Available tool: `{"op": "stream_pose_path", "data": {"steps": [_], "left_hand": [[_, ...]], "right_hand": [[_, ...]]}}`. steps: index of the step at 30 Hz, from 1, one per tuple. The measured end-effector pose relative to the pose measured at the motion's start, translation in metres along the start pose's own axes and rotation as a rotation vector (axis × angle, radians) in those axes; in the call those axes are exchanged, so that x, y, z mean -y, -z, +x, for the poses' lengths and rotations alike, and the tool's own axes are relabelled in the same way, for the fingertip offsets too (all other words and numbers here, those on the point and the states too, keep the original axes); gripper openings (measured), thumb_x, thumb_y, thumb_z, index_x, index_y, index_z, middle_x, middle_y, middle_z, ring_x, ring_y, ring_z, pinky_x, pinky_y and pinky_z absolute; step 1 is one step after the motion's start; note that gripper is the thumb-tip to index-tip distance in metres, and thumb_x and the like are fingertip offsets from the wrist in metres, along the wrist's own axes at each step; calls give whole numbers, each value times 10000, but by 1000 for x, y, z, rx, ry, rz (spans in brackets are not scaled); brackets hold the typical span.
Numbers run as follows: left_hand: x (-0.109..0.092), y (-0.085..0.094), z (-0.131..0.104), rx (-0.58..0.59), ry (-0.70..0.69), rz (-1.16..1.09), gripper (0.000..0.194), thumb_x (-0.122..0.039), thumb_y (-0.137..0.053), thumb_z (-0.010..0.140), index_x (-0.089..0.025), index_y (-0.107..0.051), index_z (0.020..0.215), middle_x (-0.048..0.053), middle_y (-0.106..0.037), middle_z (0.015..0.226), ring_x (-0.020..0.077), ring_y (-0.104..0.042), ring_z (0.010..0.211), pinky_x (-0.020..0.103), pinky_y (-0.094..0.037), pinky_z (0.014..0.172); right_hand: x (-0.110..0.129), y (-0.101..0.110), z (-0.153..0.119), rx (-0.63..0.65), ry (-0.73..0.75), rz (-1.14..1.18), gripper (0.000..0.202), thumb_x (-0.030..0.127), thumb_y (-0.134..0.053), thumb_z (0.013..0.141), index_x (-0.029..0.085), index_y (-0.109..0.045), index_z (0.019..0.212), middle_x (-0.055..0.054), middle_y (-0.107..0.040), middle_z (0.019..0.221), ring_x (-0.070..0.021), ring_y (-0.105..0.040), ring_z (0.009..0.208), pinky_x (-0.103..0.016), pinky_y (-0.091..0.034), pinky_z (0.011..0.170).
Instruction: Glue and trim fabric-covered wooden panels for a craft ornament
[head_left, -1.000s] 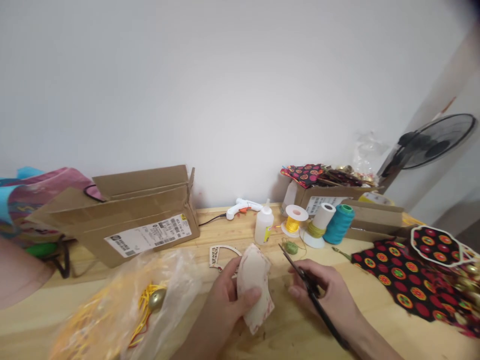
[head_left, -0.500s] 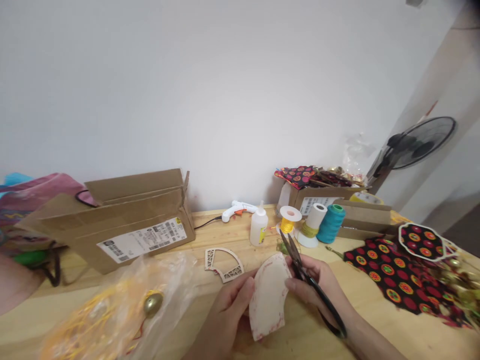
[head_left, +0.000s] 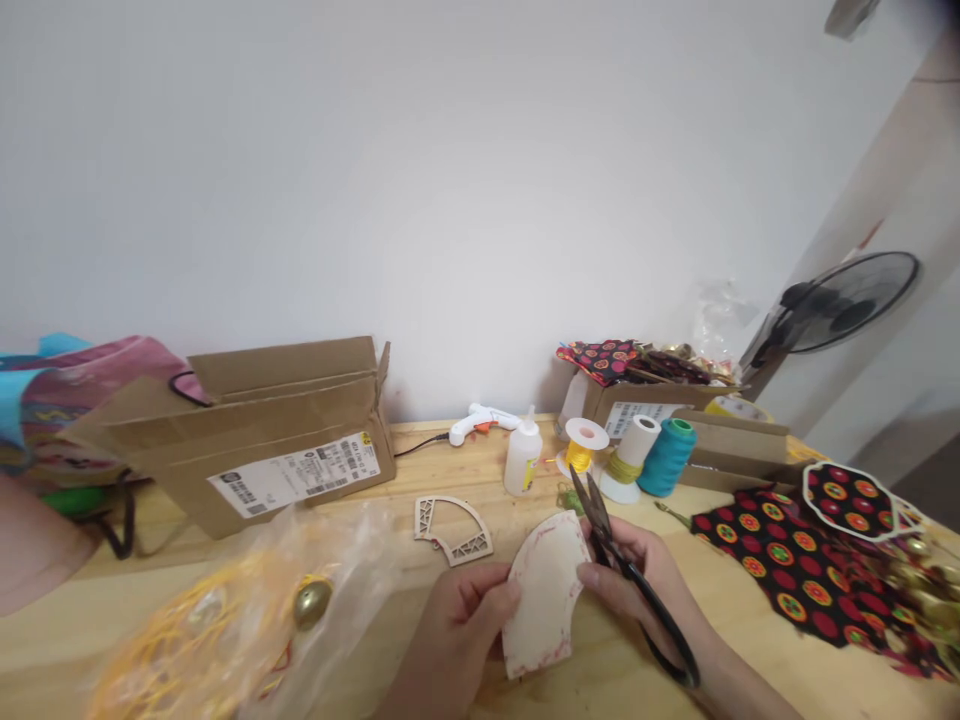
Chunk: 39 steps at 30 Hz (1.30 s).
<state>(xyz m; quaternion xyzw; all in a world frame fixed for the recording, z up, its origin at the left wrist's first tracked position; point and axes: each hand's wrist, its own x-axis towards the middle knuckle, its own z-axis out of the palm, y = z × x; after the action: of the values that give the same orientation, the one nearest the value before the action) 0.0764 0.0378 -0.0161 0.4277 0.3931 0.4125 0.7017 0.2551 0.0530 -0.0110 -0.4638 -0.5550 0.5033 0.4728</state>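
A white fan-shaped piece (head_left: 546, 600) with reddish marks along its edges is held upright over the wooden table. My left hand (head_left: 469, 625) pinches its left edge between thumb and fingers. At its right edge, my right hand (head_left: 637, 575) grips the piece and also holds black-handled scissors (head_left: 626, 565), their blades pointing up and away. Behind my left hand, a wooden fan-shaped frame with cut-out patterns (head_left: 454, 530) lies flat. A glue bottle (head_left: 523, 455) stands beyond the white piece.
Thread spools (head_left: 666, 458) stand behind my right hand. Patterned black fabric (head_left: 787, 560) lies right. A cardboard box (head_left: 300, 430) and plastic bag (head_left: 225, 620) occupy the left. A white glue gun (head_left: 480, 424) rests near the wall. Part of a person's arm (head_left: 37, 530) shows far left.
The view has shifted slightly, so most things appear a little farther right. Both hands keep their hold on the white piece, and the scissors remain in my right hand.
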Motion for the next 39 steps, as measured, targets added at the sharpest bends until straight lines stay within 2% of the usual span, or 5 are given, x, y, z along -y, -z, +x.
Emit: {"op": "stream_pose_path", "data": {"steps": [6,15,21,28,39], "left_hand": [[2,4,2,-28,-35,73,314,-395,-583,690,-116,-616,549,-35,-452,457,78,-363,447,195,-266,451],[11,-5,2,162,-28,-69,312,-350,-633,670,-142,-632,902,39,-627,672,144,-556,605,241,-415,555],[3,0,3,-25,-32,-26,264,-369,-584,716,-141,-557,847,12,-621,594,118,-549,485,217,-421,456],[-9,5,-1,-281,-27,78,265,-368,-513,767,-148,-520,915,5,-596,650,143,-554,576,243,-447,520],[0,2,1,-258,-66,135,240,-348,-541,739,-149,-528,872,-17,-565,571,140,-530,493,231,-405,436]], "right_hand": [[-6,-2,-2,60,36,-55,280,327,-672,592,151,-568,783,28,-482,607,-94,-429,546,-199,-373,510],[-10,-4,-4,83,70,-192,234,309,-650,605,166,-549,760,49,-450,550,-78,-401,473,-186,-353,445],[-14,1,-3,31,116,-485,241,327,-632,632,171,-551,797,43,-478,568,-102,-435,499,-205,-367,457],[-7,6,-10,14,250,-868,301,310,-617,649,195,-518,908,-55,-543,919,-215,-513,868,-335,-421,765],[-9,-6,-14,1,57,-1126,213,405,-571,677,242,-558,814,-16,-522,788,-198,-525,746,-287,-378,603]]}}
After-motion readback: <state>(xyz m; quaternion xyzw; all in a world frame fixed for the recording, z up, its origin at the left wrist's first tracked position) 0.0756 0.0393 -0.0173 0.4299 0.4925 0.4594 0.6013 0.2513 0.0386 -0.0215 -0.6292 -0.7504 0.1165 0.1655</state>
